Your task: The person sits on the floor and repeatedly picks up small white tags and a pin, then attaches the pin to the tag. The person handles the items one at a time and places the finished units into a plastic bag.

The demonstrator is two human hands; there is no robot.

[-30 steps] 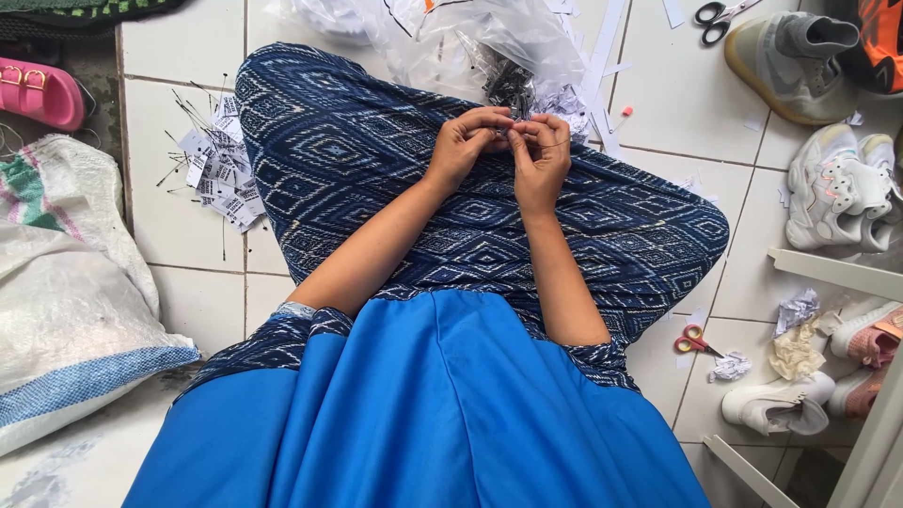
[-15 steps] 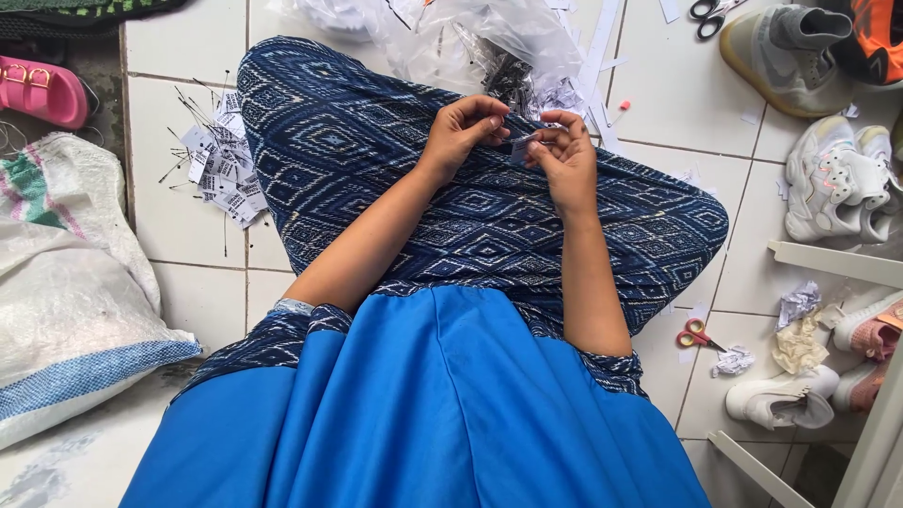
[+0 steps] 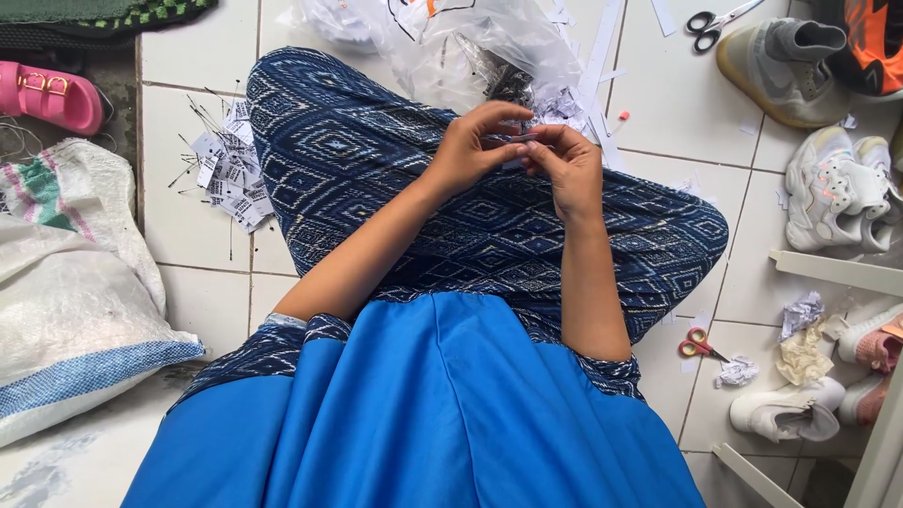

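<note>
Pinching a small paper tag point(image 3: 519, 143) between both grips, your left hand point(image 3: 467, 150) and right hand point(image 3: 567, 169) meet over your lap, clear plastic bag point(image 3: 470, 47) at 12 o'clock.

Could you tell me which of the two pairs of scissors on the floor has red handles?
The small scissors by the person's right knee have red handles; the other scissors, at the top beside the beige shoe, have black ones.
</note>
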